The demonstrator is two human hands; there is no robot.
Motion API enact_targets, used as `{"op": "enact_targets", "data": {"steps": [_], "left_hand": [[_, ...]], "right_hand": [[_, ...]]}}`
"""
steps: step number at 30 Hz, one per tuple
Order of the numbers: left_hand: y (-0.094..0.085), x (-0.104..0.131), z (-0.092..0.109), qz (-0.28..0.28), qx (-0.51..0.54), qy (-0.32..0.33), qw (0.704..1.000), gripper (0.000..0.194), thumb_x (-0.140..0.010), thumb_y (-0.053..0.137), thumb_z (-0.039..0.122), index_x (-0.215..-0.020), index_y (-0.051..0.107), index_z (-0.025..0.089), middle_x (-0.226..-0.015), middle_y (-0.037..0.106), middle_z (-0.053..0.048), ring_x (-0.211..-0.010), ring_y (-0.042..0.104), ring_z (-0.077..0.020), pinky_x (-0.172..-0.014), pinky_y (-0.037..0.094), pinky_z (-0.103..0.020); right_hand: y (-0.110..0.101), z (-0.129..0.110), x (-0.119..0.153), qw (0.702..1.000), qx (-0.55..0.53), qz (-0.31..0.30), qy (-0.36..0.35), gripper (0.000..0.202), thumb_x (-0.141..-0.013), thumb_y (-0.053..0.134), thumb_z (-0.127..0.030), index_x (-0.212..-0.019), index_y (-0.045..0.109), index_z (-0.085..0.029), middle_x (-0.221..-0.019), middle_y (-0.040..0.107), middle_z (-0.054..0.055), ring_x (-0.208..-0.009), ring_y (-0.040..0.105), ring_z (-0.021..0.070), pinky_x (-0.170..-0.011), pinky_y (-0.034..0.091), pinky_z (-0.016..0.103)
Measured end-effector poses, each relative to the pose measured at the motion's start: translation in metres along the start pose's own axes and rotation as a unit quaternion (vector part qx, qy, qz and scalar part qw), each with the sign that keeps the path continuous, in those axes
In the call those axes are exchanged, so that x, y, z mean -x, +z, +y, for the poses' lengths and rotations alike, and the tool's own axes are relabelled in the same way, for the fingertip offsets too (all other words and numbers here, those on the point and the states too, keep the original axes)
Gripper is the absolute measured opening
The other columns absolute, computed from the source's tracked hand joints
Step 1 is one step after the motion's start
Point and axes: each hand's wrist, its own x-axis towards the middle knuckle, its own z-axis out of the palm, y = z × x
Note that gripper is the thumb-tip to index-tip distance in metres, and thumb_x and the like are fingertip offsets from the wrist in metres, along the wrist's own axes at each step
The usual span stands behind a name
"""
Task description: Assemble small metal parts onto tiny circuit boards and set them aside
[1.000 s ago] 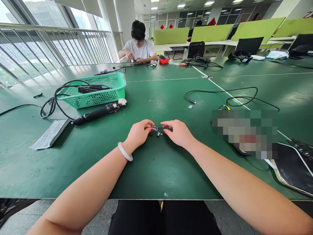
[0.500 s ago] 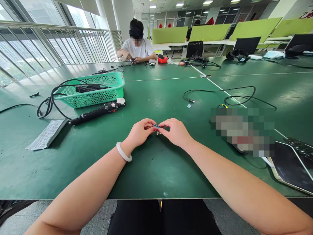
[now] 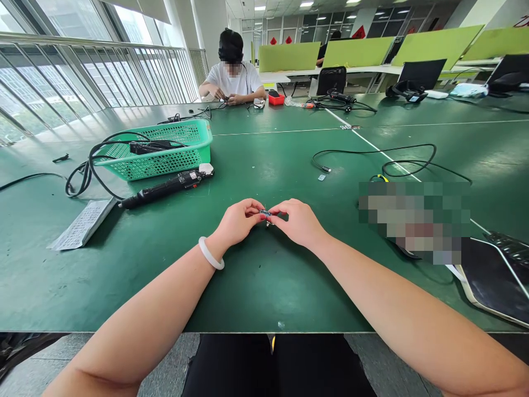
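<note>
I see a black tool [image 3: 167,187] lying left of the grip and somewhat beyond it. Next comes the left hand [image 3: 236,221], thumb and fingertips pinched on the left end of a small circuit board [image 3: 265,213]. I read the board's long axis as running roughly crosswise, from one hand to the other; it sits right between the fingertips, so I'd call neither hand nearer. Just on the near side of the grip I make out a small metal part [image 3: 269,223], partly hidden by the right thumb; whether it touches the board, I can't tell. The right hand [image 3: 298,221] has thumb and fingers drawn together on the board's right end. Right of the grip and beyond it lies a small pale chip [image 3: 322,177].
</note>
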Motion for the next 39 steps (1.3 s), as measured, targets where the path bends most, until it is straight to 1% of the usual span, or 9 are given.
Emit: {"op": "enact_targets", "data": {"steps": [7, 12, 16, 25, 39], "left_hand": [[0.000, 0.000, -0.003, 0.002, -0.022, 0.010, 1.000, 0.014, -0.082, 0.062, 0.029, -0.093, 0.063, 0.021, -0.091, 0.076, -0.002, -0.087, 0.072, -0.0168, -0.083, 0.053, -0.031], [0.000, -0.001, -0.003, -0.007, -0.061, 0.020, 0.998, 0.014, -0.082, 0.061, 0.026, -0.095, 0.063, 0.022, -0.095, 0.076, -0.002, -0.090, 0.072, -0.0172, -0.087, 0.054, -0.032], [0.000, 0.000, -0.001, 0.001, -0.080, 0.027, 0.996, 0.012, -0.083, 0.061, 0.026, -0.095, 0.063, 0.023, -0.095, 0.076, -0.002, -0.090, 0.072, -0.0174, -0.087, 0.054, -0.032], [0.001, 0.001, 0.002, 0.015, -0.084, 0.031, 0.996, 0.012, -0.083, 0.061, 0.024, -0.094, 0.064, 0.022, -0.094, 0.076, -0.002, -0.088, 0.072, -0.0168, -0.086, 0.055, -0.032], [0.002, 0.002, 0.003, 0.014, -0.091, 0.036, 0.995, 0.014, -0.084, 0.060, 0.028, -0.095, 0.064, 0.022, -0.095, 0.076, -0.002, -0.088, 0.071, -0.0166, -0.086, 0.055, -0.031]], "right_hand": [[0.002, 0.003, -0.001, 1.000, 0.006, 0.004, 0.003, 0.015, -0.088, 0.063, -0.032, -0.084, 0.076, -0.025, -0.085, 0.073, 0.001, -0.085, 0.059, 0.0192, -0.073, 0.044, 0.032], [0.002, 0.010, -0.005, 1.000, 0.019, 0.000, 0.007, 0.015, -0.087, 0.063, -0.032, -0.092, 0.076, -0.026, -0.089, 0.074, 0.002, -0.086, 0.060, 0.0198, -0.074, 0.044, 0.033], [0.002, 0.009, -0.006, 1.000, 0.026, -0.002, 0.015, 0.016, -0.088, 0.062, -0.033, -0.093, 0.076, -0.026, -0.090, 0.074, 0.002, -0.087, 0.061, 0.0201, -0.074, 0.045, 0.033], [0.002, 0.010, -0.006, 0.999, 0.032, 0.009, 0.008, 0.018, -0.089, 0.061, -0.033, -0.094, 0.076, -0.026, -0.090, 0.075, 0.002, -0.087, 0.061, 0.0200, -0.077, 0.046, 0.034], [0.001, 0.010, -0.005, 1.000, 0.013, 0.014, 0.005, 0.017, -0.089, 0.061, -0.033, -0.092, 0.076, -0.026, -0.091, 0.075, 0.001, -0.088, 0.062, 0.0204, -0.077, 0.046, 0.034]]}}
